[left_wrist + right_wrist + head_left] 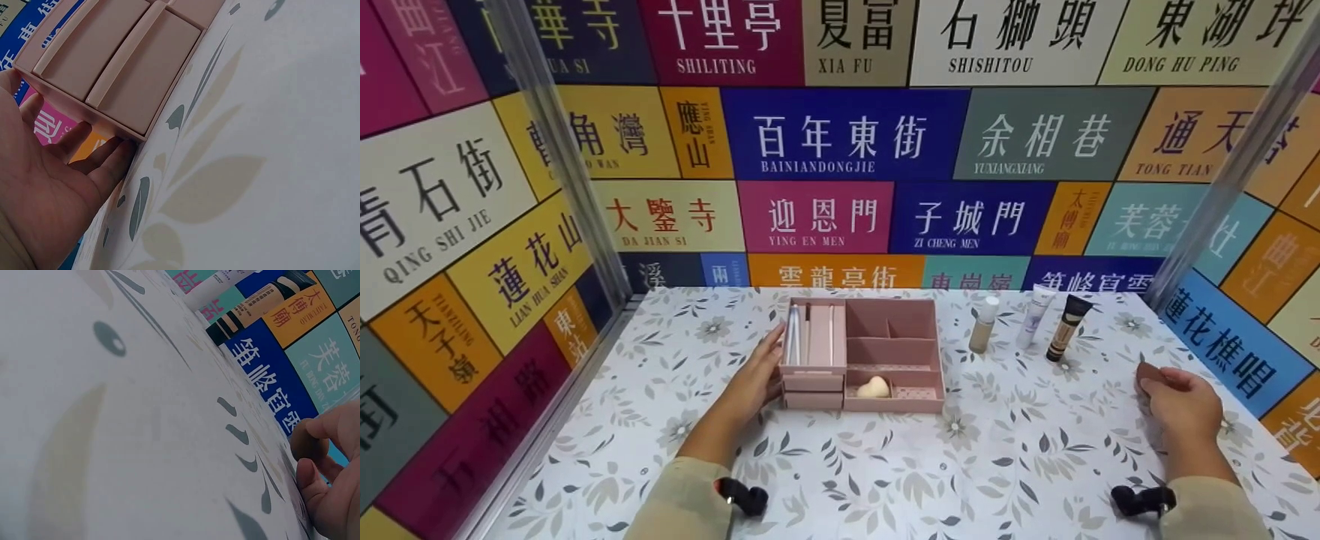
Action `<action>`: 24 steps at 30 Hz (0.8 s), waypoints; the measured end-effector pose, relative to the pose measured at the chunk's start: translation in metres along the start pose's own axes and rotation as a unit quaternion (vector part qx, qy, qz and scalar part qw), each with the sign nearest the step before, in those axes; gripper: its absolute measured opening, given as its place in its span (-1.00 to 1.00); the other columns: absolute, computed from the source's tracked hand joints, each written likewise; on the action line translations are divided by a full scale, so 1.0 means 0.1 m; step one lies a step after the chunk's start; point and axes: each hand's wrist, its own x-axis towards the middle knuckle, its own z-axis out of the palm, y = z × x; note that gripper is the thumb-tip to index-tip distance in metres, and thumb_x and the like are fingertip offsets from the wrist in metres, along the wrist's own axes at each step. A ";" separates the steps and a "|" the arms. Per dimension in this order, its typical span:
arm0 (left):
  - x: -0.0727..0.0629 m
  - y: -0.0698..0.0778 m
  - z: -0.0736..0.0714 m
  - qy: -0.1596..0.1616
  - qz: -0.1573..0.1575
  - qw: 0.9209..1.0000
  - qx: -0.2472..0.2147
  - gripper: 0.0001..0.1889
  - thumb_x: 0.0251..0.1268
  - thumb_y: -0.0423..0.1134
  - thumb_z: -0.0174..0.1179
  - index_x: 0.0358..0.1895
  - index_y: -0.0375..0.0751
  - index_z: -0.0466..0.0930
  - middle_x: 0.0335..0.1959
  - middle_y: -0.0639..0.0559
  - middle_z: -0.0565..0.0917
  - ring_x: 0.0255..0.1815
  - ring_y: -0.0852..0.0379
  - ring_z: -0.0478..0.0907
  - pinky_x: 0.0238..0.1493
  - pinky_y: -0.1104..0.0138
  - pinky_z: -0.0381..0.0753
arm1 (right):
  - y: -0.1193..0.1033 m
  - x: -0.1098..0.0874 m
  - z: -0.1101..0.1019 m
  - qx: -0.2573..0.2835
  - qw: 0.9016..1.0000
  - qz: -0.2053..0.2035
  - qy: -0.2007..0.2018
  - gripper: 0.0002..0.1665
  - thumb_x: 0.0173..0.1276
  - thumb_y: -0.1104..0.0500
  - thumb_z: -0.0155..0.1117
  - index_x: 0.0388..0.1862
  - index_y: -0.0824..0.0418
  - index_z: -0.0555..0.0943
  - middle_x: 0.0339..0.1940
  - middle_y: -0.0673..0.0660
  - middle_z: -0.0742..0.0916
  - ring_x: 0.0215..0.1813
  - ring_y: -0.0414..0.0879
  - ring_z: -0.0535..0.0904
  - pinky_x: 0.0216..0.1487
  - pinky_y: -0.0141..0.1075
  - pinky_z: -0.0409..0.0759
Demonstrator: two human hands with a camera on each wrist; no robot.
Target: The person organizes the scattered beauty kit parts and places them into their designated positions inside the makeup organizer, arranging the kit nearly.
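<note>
A pink desktop organizer (892, 356) stands on the table, its two small drawers (146, 62) facing the front. My left hand (760, 377) rests against the organizer's left side, its relaxed fingers (107, 160) along the wall. Slim makeup pencils (808, 330) stand in the left compartment, and a cream heart-shaped makeup sponge (874, 387) lies in the front right one. At the table's right, my right hand (1185, 401) pinches a small brown rounded makeup sponge (308, 440) between thumb and fingers, low over the tabletop; the fingers cover part of it.
Right of the organizer stand a foundation bottle (983, 328), a pale tube (1033, 319) and a black-and-tan tube (1066, 330). A leaf-patterned cloth (885, 465) covers the table. Clear upright panels and a sign-covered wall (840, 135) border its far side.
</note>
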 end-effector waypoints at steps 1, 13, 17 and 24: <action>0.00 0.00 0.00 -0.001 -0.001 1.000 0.000 -0.44 0.74 0.24 -0.18 0.69 0.60 0.07 0.79 -0.09 0.12 0.66 -0.29 0.35 0.62 -0.19 0.40 | -0.01 0.00 0.00 0.005 1.000 0.001 0.001 -0.22 0.57 -0.19 0.29 0.69 -0.23 0.31 0.74 0.16 0.31 0.65 0.16 0.22 0.78 0.13 0.17; -0.01 0.01 0.00 -0.002 -0.005 1.000 -0.006 -0.42 0.71 0.28 -0.16 0.68 0.63 0.07 0.78 -0.08 0.14 0.67 -0.29 0.34 0.64 -0.19 0.37 | -0.18 -0.10 0.12 0.097 0.995 -0.011 0.009 -0.15 0.31 -0.29 0.57 0.54 -0.29 0.49 0.24 -0.30 0.57 0.29 -0.21 0.43 0.31 -0.43 0.58; -0.01 0.00 0.00 -0.003 -0.003 1.000 -0.008 -0.44 0.73 0.25 -0.17 0.68 0.63 0.07 0.79 -0.08 0.12 0.68 -0.30 0.31 0.65 -0.19 0.36 | -0.24 -0.19 0.22 0.118 0.991 -0.068 0.015 -0.28 0.33 -0.21 0.58 0.43 -0.17 0.60 0.07 -0.35 0.57 0.06 -0.32 0.50 -0.18 -0.57 0.63; -0.03 0.01 0.00 -0.003 0.007 1.000 -0.005 -0.44 0.75 0.21 -0.17 0.70 0.60 0.06 0.81 -0.03 0.04 0.70 -0.31 0.25 0.65 -0.23 0.32 | -0.34 -0.35 0.36 0.162 0.976 -0.147 0.011 -0.44 0.40 -0.06 0.56 0.33 -0.04 0.66 0.04 -0.31 0.61 -0.01 -0.35 0.59 -0.24 -0.56 0.63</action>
